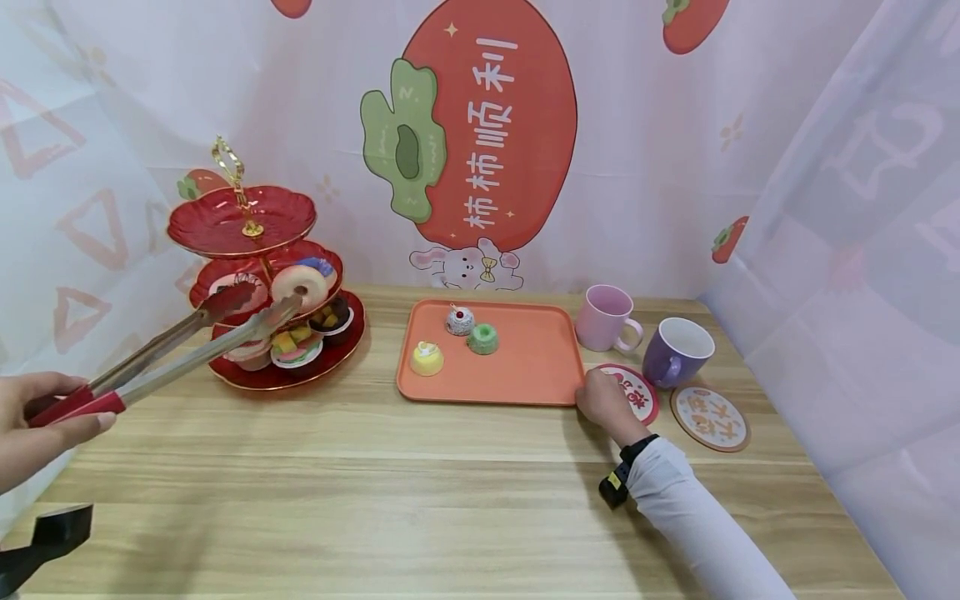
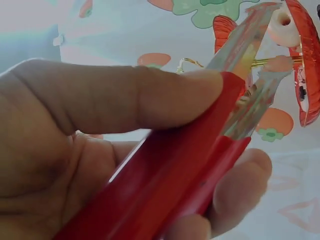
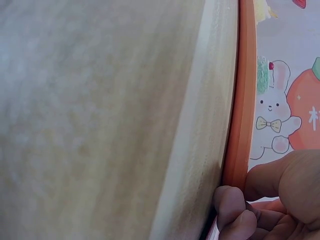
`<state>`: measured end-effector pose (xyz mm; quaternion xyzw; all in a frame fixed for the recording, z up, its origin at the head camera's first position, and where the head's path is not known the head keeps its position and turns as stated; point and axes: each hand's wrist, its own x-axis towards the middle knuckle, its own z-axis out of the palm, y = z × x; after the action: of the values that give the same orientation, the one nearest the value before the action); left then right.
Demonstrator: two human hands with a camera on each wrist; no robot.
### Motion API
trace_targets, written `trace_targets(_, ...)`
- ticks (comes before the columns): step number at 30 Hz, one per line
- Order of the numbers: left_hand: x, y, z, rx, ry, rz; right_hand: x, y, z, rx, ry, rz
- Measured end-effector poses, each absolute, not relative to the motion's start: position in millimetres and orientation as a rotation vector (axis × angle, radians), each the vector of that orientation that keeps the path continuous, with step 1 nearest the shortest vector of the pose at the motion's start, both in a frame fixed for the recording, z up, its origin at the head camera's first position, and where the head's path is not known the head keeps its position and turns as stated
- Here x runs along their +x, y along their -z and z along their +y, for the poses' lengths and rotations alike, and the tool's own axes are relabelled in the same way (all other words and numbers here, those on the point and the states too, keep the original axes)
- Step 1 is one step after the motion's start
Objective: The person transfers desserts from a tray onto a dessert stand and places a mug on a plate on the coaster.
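Observation:
My left hand [image 1: 33, 437] grips tongs [image 1: 210, 350] by their red handles [image 2: 165, 175], thumb on one side and fingers on the other. The metal arms stand spread apart with nothing between them. Their tips overlap a white donut [image 1: 294, 283] and a pink-topped donut on the middle tier of a red three-tier stand [image 1: 281, 208]. My right hand [image 1: 603, 402] pinches the front right corner of an orange tray [image 1: 517, 362]. On the tray's left half sit a white cherry-topped cake [image 1: 460, 321], a green ring cake [image 1: 483, 342] and a yellow cake [image 1: 427, 360].
Several cupcakes [image 1: 297, 350] fill the stand's bottom tier. Right of the tray stand a pink mug [image 1: 602, 318] and a purple mug [image 1: 675, 354]. A red-rimmed coaster [image 1: 641, 396] lies beside my right hand, and an orange-rimmed coaster [image 1: 710, 419] lies farther right. Printed cloth hangs behind.

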<state>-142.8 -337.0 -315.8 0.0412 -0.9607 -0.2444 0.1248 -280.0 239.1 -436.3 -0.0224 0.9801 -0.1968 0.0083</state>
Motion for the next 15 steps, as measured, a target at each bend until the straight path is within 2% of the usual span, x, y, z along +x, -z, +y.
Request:
trace_targets(10,-147,287,-300,0.129,0.615,-2.823,-280,436,239,-0.070,0.618,3.079)
trace_targets(15,-158,288,-295,0.115,0.549,-2.909,-278,439,240,-0.128,0.656,3.139)
